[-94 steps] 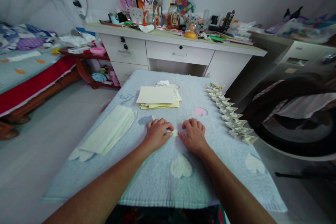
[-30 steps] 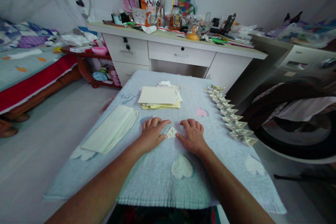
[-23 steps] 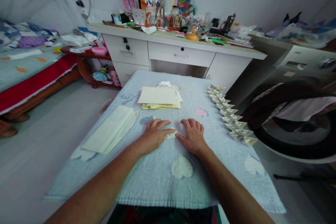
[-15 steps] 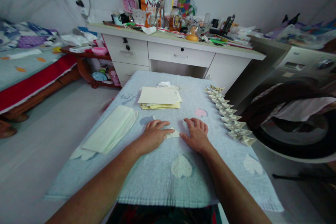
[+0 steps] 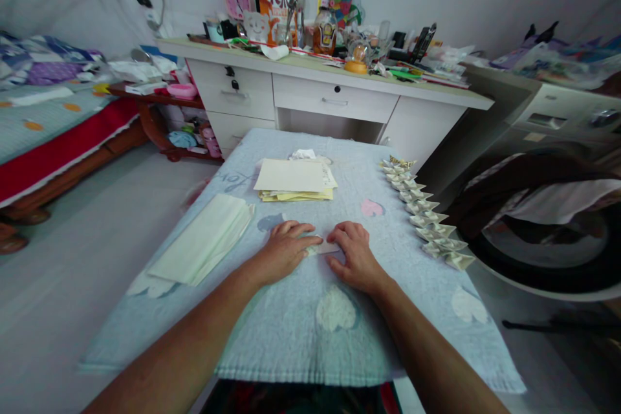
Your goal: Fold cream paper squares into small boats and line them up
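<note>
A small piece of folded pale paper (image 5: 328,248) lies on the cloth-covered table between my hands. My left hand (image 5: 286,247) rests on its left side, fingers stretched and apart, the thumb pressing on the paper. From the right, my right hand (image 5: 355,255) reaches over the other end; its fingers are bent and touch the paper, with the thumb apart on the near side. Beyond my hands sits a stack of cream and yellow paper sheets (image 5: 291,176). To the left is a larger folded pale sheet pile (image 5: 201,239). A row of folded paper pieces (image 5: 427,217) runs along the right edge.
The table carries a light blue cloth (image 5: 286,336) with heart patterns. Behind it is a white desk (image 5: 334,100) crowded with a jar, an orange bag and a pink clock. A washing machine (image 5: 548,123) stands to the right, a bed (image 5: 58,136) to the left.
My right hand has moved left, and its fingers now touch the small paper. The paper's right end reaches a little further right. My left hand has stayed nearly in place.
</note>
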Demonstrator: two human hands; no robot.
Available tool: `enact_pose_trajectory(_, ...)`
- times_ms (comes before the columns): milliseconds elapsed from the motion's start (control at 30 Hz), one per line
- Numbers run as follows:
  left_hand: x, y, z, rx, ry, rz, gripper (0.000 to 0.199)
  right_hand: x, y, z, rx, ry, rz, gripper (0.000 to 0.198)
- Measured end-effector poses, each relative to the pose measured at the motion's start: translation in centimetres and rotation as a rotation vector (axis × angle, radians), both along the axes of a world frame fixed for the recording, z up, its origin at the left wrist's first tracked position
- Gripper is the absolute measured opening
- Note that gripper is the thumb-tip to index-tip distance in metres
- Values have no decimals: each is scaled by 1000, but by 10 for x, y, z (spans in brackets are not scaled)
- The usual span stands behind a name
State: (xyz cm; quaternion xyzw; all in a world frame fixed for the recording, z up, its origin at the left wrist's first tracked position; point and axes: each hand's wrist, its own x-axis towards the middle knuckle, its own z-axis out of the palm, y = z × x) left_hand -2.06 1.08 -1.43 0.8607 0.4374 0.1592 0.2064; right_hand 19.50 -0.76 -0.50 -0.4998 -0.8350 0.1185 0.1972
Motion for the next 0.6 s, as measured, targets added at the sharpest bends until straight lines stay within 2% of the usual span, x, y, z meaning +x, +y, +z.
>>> enact_pose_trajectory(167, -1, 1, 1, -7, -66, 13, 44, -5, 3, -6, 13, -22, 45, 17)
enact_pose_trajectory(267, -2, 0, 4, -30, -120, 78, 46, -5, 6, -8, 19, -18, 58, 14)
enact_pose_trajectory(467, 4, -2, 2, -48, -195, 243, 62, -6, 8, -8, 81, 9, 6, 18)
enact_pose_trajectory(600, 17, -6, 0, 39, -239, 387, 48, -10, 8, -9, 130, 50, -74, 17)
